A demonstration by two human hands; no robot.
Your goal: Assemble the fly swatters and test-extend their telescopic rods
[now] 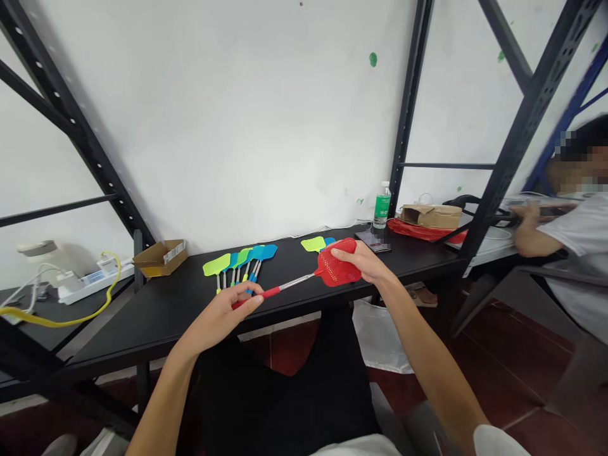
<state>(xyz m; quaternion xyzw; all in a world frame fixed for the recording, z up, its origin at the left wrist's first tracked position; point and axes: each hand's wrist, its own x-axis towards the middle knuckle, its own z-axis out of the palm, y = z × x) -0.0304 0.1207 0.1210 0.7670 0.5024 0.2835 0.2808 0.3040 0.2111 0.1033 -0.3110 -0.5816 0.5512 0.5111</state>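
Note:
A red fly swatter (338, 269) with a metal shaft is held across the front of the black table. My left hand (232, 310) is closed around its red handle. At the other end my right hand (367, 261) pinches the perforated red head, thumb on top. Behind my left hand lies a row of several green and blue fly swatters (242, 258), handles toward me. Past the red head rest a lime green fly swatter (312, 244) and a blue one (329, 241), partly hidden by the red one.
The black table (156, 310) stands between dark metal posts against a white wall. A small open cardboard box (161, 258) sits at left, beside a power strip (97, 278) and yellow cable (107, 297). At right are a water bottle (381, 206), a phone (373, 240), a brown box (431, 216) and a seated person (574, 240).

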